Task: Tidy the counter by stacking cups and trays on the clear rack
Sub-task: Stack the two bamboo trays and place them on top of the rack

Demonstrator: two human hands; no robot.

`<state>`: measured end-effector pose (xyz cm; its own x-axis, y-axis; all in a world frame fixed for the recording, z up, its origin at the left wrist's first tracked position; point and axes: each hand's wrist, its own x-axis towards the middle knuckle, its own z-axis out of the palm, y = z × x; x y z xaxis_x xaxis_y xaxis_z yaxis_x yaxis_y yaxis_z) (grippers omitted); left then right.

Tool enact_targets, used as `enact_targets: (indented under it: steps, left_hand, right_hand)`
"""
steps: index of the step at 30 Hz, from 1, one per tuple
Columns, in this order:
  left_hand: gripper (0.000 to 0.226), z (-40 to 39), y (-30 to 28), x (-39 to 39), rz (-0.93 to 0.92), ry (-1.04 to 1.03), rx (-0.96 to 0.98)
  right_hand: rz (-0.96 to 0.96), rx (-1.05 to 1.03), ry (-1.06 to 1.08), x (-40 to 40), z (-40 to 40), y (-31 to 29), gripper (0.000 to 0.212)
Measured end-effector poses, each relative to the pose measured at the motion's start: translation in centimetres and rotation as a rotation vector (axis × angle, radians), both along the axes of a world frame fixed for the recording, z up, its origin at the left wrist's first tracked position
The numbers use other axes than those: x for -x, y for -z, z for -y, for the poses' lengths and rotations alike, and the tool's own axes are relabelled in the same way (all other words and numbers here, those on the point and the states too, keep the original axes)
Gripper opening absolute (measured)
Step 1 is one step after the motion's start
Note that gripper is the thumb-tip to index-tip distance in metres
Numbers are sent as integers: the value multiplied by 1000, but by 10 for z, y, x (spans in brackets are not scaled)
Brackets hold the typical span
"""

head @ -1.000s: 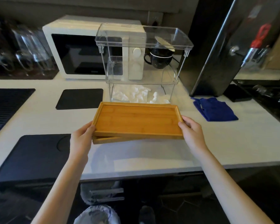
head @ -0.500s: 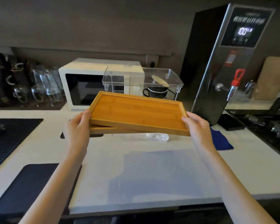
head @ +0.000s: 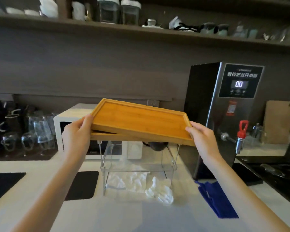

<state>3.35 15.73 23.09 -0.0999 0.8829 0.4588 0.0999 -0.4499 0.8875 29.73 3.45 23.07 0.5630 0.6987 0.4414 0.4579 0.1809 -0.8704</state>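
Observation:
Two stacked bamboo trays [head: 139,120] hang in the air just above the top of the clear rack [head: 137,166], the upper one skewed over the lower. My left hand [head: 77,136] grips their left end and my right hand [head: 202,139] grips their right end. The trays hide the rack's top shelf. A dark cup [head: 157,145] shows under the trays on the rack's middle level. Crumpled white paper [head: 141,185] lies on the counter beneath and in front of the rack.
A white microwave [head: 69,128] stands behind the rack. A tall hot-water dispenser [head: 224,114] with a red tap is at the right. A blue cloth [head: 216,200] lies on the white counter [head: 124,215]. Glasses [head: 32,131] crowd the back left. Black mats [head: 82,185] lie at left.
Both hands have lifted the stacked trays off the counter and carried them up and forward to just above the rack's top. My view has tilted upward.

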Motion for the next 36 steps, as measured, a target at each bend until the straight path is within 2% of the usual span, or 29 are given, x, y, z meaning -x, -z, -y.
enact_targets:
  steps: [9,18,36]
  left_hand:
    - [35,-57,-10,-49,-108,-8,-35]
    - [37,-103,10,-68,-269,-37,20]
    - [58,-107,0,-76,-638,-16,169]
  right_hand:
    - [30,67,43,-51,-70,-2,32]
    - [71,165,52,-73,-113,16,36]
    - [322,323,108,-83,-136,32,36]
